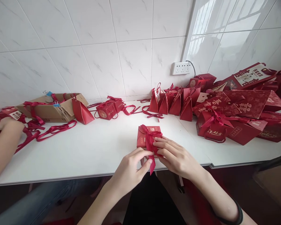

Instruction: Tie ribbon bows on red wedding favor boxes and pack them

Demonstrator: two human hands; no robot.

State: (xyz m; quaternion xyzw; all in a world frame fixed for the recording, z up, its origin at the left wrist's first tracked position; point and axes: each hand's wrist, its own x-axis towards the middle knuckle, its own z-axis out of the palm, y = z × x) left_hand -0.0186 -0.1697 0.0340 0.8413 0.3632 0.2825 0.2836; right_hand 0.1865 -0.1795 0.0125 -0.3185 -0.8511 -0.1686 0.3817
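Note:
A small red gift box (141, 140) with gold lettering sits near the front edge of the white table, tied with a dark red satin ribbon (150, 139) in a bow. At its front left, my left hand (133, 165) pinches a ribbon tail between thumb and forefinger, and the tail's end hangs past the table edge. My right hand (174, 154) is curved against the box's right side, its fingers together over the bow. The fingertips partly cover the bow's right loop and the front of the box.
Red triangular boxes (170, 101) stand along the wall, with a pile of red gift boxes (245, 106) at right. Two ribboned boxes (107, 109) are at back centre. A cardboard box (49, 112) and loose ribbons (58, 128) lie left, beside another person's arm (8, 143).

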